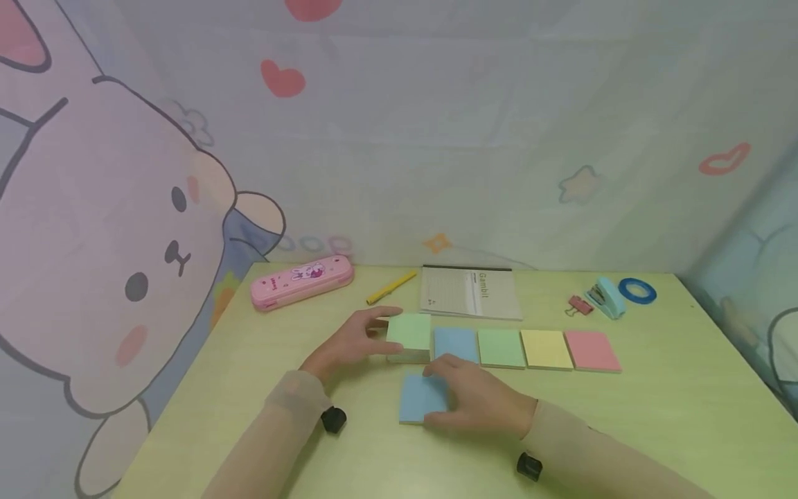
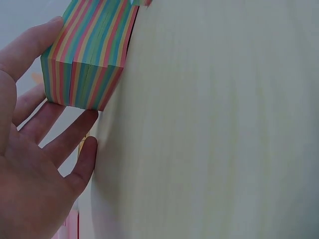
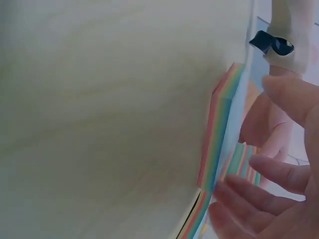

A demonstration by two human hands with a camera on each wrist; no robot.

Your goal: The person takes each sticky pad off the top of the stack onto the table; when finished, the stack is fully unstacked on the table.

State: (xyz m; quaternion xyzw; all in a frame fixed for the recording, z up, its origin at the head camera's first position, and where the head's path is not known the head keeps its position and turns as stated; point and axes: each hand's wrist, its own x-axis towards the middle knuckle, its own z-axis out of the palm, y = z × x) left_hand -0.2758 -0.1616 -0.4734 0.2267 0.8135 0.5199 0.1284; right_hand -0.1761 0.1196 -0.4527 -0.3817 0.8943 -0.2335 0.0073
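Observation:
My left hand (image 1: 355, 339) holds a tall block of sticky notes (image 1: 411, 333) with a green top, thumb at the near side and fingers at the far side. Coloured stripes run along the sides of this block (image 2: 89, 45) in the left wrist view. My right hand (image 1: 483, 398) spans a low blue-topped sticky-note pad (image 1: 418, 398) lying nearer me, thumb by its near edge and fingers by its far edge. In the right wrist view, the thumb (image 3: 284, 94) stands off the pad (image 3: 219, 124), whose side shows pink, yellow, green and blue layers.
Right of the block runs a row of blue (image 1: 456, 343), green (image 1: 501, 346), yellow (image 1: 546, 348) and pink (image 1: 592, 350) pads. Behind lie a pink pencil case (image 1: 303, 281), yellow pen (image 1: 391, 287), notebook (image 1: 470, 292), red binder clip (image 1: 580, 305), stapler (image 1: 606, 298) and blue tape roll (image 1: 637, 291).

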